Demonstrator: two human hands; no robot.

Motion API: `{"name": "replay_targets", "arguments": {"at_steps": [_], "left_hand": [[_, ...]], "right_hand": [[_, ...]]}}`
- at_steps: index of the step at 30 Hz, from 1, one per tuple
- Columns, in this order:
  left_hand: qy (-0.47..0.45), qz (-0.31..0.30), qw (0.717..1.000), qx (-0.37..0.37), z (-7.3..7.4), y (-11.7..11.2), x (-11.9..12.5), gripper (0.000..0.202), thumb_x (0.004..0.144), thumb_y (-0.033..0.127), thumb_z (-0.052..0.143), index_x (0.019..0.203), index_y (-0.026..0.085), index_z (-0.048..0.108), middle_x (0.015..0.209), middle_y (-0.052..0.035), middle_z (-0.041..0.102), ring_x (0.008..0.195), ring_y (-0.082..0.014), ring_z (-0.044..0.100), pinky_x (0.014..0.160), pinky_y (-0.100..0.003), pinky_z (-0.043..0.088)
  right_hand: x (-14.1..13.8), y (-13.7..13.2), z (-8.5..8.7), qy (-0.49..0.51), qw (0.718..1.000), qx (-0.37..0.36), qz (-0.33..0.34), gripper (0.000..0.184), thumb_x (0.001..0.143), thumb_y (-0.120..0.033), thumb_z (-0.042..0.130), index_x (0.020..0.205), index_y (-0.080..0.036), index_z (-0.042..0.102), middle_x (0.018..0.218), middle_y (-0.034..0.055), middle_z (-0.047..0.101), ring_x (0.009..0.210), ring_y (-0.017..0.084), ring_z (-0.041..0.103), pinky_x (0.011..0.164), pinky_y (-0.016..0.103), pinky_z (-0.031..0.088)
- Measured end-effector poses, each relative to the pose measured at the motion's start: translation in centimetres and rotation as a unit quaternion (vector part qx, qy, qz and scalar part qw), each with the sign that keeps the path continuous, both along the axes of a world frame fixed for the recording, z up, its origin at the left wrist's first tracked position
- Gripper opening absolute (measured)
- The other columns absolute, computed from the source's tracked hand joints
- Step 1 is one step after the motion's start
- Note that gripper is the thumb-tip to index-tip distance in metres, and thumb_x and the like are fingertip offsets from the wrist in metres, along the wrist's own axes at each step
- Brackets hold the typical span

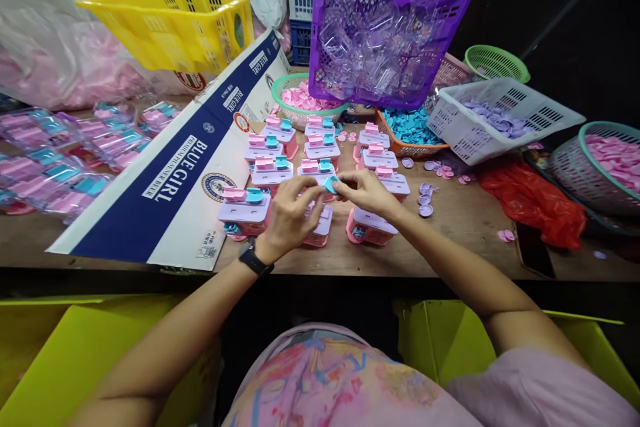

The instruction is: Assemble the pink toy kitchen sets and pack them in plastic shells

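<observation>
My left hand [289,215] and my right hand [369,191] meet over the wooden table [460,227], both pinching one small teal plastic piece [331,183]. A black watch sits on my left wrist. Under and around my hands stand several small pink toy units with white tops [371,226], many carrying pink and teal pieces [273,164]. One unit [245,208] stands just left of my left hand.
A tilted "Blue Girl" cardboard box [170,187] lies left, with bagged toys [55,167] beyond. A purple crate of clear shells [385,27], a yellow basket [180,27], and baskets of teal [410,128], lilac [500,117] and pink parts [613,160] ring the back. A red bag [530,200] lies right.
</observation>
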State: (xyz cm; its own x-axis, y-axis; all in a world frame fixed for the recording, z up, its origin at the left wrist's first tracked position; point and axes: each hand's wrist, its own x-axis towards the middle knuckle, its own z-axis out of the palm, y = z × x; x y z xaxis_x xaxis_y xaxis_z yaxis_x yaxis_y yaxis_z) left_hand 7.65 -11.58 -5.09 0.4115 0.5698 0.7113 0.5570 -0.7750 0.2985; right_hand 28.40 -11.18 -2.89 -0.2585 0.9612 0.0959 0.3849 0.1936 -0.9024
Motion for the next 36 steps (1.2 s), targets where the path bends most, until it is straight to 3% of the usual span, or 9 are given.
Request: {"name": "replay_targets", "arguments": {"at_steps": [4, 9, 16, 21, 25, 28, 32, 34, 36], "left_hand": [[0.034, 0.037, 0.999, -0.020, -0.7, -0.1, -2.2, 0.023, 0.094, 0.013, 0.054, 0.108, 0.020, 0.071, 0.109, -0.0097, 0.072, 0.108, -0.0280, 0.061, 0.091, -0.046, 0.046], [0.136, -0.007, 0.989, -0.059, -2.0, -1.2, -3.1, 0.045, 0.085, 0.002, 0.050, 0.121, 0.021, 0.071, 0.125, -0.0112, 0.072, 0.123, -0.0343, 0.056, 0.097, -0.055, 0.039], [0.205, -0.064, 0.973, -0.079, -3.1, -1.7, -3.2, 0.062, 0.084, 0.001, 0.047, 0.142, 0.019, 0.061, 0.145, -0.0125, 0.063, 0.141, -0.0377, 0.046, 0.111, -0.062, 0.038], [0.213, -0.098, 0.968, -0.085, -4.1, -1.4, -3.2, 0.063, 0.088, 0.000, 0.043, 0.148, 0.016, 0.054, 0.150, -0.0098, 0.060, 0.142, -0.0327, 0.045, 0.116, -0.053, 0.043], [0.229, -0.093, 0.966, -0.072, -3.9, -1.5, -3.0, 0.062, 0.086, -0.002, 0.042, 0.145, 0.014, 0.057, 0.147, -0.0119, 0.061, 0.139, -0.0327, 0.049, 0.114, -0.053, 0.044], [0.231, -0.071, 0.968, -0.065, -3.3, -1.6, -2.8, 0.062, 0.083, -0.003, 0.044, 0.140, 0.015, 0.060, 0.142, -0.0126, 0.065, 0.138, -0.0354, 0.050, 0.111, -0.058, 0.041], [0.201, -0.047, 0.978, -0.035, -3.0, -1.9, -2.4, 0.053, 0.083, 0.000, 0.049, 0.131, 0.017, 0.064, 0.134, -0.0122, 0.069, 0.134, -0.0374, 0.052, 0.103, -0.057, 0.040], [0.175, -0.034, 0.984, 0.005, -3.1, -2.3, -2.1, 0.048, 0.085, 0.002, 0.050, 0.128, 0.017, 0.064, 0.134, -0.0138, 0.069, 0.130, -0.0378, 0.054, 0.099, -0.056, 0.037], [0.144, -0.026, 0.988, 0.044, -3.3, -2.9, -1.7, 0.045, 0.087, 0.003, 0.051, 0.128, 0.017, 0.063, 0.134, -0.0151, 0.069, 0.127, -0.0368, 0.056, 0.098, -0.055, 0.035]], "right_hand": [[0.0, 0.3, -0.7, -0.132, 0.989, 0.039, 0.046, 0.038, 0.091, -0.047, 0.064, 0.076, -0.014, 0.077, 0.062, 0.0012, 0.062, 0.064, 0.014, 0.053, 0.060, 0.026, 0.035], [-0.8, 0.1, -1.6, -0.204, 0.975, 0.060, 0.066, 0.036, 0.092, -0.040, 0.063, 0.072, -0.014, 0.078, 0.060, 0.0027, 0.064, 0.063, 0.014, 0.050, 0.060, 0.028, 0.029], [-1.3, 0.7, -0.4, -0.322, 0.940, 0.073, 0.086, 0.035, 0.090, -0.022, 0.062, 0.057, -0.015, 0.069, 0.053, 0.0037, 0.059, 0.053, 0.012, 0.037, 0.058, 0.032, 0.022], [-2.6, -0.4, -0.5, -0.411, 0.906, 0.084, 0.063, 0.032, 0.096, -0.022, 0.061, 0.068, -0.013, 0.074, 0.072, 0.0123, 0.068, 0.064, 0.018, 0.052, 0.062, 0.033, 0.029], [-3.1, -1.3, -1.1, -0.442, 0.892, 0.089, 0.036, 0.032, 0.102, -0.023, 0.056, 0.080, -0.012, 0.077, 0.090, 0.0167, 0.070, 0.081, 0.023, 0.061, 0.070, 0.033, 0.039], [-2.1, -1.7, -0.9, -0.358, 0.927, 0.103, 0.049, 0.025, 0.101, -0.029, 0.059, 0.090, -0.014, 0.075, 0.097, 0.0144, 0.070, 0.091, 0.023, 0.062, 0.079, 0.032, 0.045], [-0.1, -3.1, 0.5, -0.010, 0.996, 0.083, -0.003, 0.034, 0.101, -0.053, 0.055, 0.105, -0.021, 0.066, 0.104, 0.0091, 0.067, 0.097, 0.022, 0.062, 0.084, 0.035, 0.049], [0.7, -4.1, 1.4, 0.188, 0.980, 0.002, -0.069, 0.045, 0.101, -0.064, 0.046, 0.091, -0.023, 0.060, 0.083, 0.0051, 0.060, 0.078, 0.019, 0.057, 0.072, 0.033, 0.049], [1.2, -5.1, 2.1, 0.338, 0.930, -0.076, -0.119, 0.049, 0.102, -0.066, 0.042, 0.078, -0.024, 0.049, 0.067, 0.0001, 0.044, 0.062, 0.016, 0.044, 0.061, 0.030, 0.043]]}}
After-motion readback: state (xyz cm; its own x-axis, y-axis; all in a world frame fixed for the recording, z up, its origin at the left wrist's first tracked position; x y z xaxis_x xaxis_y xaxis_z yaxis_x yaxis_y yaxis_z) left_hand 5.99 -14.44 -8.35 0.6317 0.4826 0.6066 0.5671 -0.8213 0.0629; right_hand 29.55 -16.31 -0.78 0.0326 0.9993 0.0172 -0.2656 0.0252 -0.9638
